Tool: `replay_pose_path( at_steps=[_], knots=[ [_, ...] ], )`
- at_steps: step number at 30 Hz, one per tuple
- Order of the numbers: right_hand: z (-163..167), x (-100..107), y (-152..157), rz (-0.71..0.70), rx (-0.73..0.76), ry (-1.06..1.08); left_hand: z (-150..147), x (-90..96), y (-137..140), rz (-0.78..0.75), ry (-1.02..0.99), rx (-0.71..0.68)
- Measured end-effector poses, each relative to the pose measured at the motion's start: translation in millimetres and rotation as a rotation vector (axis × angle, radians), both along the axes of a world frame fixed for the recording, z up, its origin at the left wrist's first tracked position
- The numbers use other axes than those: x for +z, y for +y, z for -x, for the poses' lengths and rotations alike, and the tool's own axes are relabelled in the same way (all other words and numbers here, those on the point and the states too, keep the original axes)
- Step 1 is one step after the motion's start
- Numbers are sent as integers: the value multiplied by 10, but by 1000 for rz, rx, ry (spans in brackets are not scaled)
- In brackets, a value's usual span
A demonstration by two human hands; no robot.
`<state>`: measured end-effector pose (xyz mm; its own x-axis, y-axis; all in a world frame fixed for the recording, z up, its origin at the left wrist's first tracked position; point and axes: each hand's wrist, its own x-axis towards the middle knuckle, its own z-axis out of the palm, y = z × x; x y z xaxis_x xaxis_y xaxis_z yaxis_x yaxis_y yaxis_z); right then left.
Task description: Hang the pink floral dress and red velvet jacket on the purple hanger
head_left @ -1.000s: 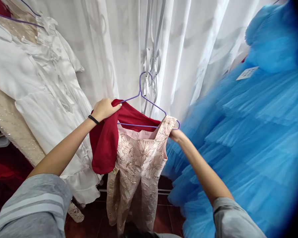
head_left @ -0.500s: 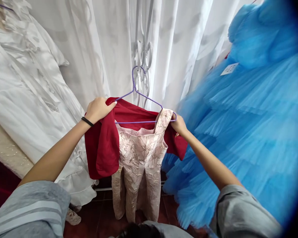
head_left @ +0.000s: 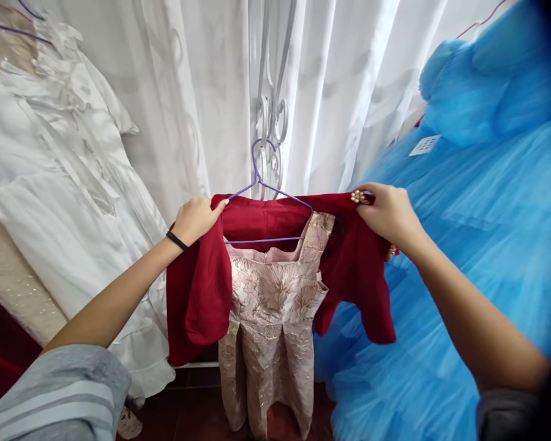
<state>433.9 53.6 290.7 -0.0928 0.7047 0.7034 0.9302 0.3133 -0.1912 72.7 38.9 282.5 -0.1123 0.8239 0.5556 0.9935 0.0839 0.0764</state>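
Observation:
A red jacket (head_left: 353, 263) with short sleeves is spread behind and around a pale pink brocade dress (head_left: 270, 294). The dress hangs from a purple wire hanger (head_left: 284, 193), hooked on a white metal scroll stand. My left hand (head_left: 196, 222), with a black band at the wrist, is closed on the jacket's left shoulder beside the hanger's arm. At the right, my right hand (head_left: 388, 211) pinches the jacket's other shoulder edge, near a pearl-like flower ornament (head_left: 359, 196). One dress strap shows over the hanger's right end; the left strap is hidden by the jacket.
White dresses (head_left: 68, 165) hang close on the left. A layered blue tulle gown (head_left: 477, 202) with a white tag (head_left: 425, 145) fills the right. Behind the hanger are a white curtain (head_left: 211, 92) and a metal scroll stand (head_left: 263, 116). A shoe (head_left: 129, 422) stands on the floor.
My right hand has moved out and up from behind the dress strap, drawing the jacket's right side outward. My left hand keeps its grip on the left shoulder.

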Motion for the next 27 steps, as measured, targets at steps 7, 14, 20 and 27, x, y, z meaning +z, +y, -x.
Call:
replay_pose_path(
  at_steps=[7,14,20,27],
  knots=[
    [1013,-668,-312,455,252,-322,-19,-35,-1,-28,-24,-7],
    [529,-197,360,-29,219,43,10,-60,-6,-57,-32,-6],
    [609,-226,709,115,290,114,32,77,-110,-108,1,79],
    [599,25,699,-48,374,198,-109,200,-392,-150,8,142]
  ],
)
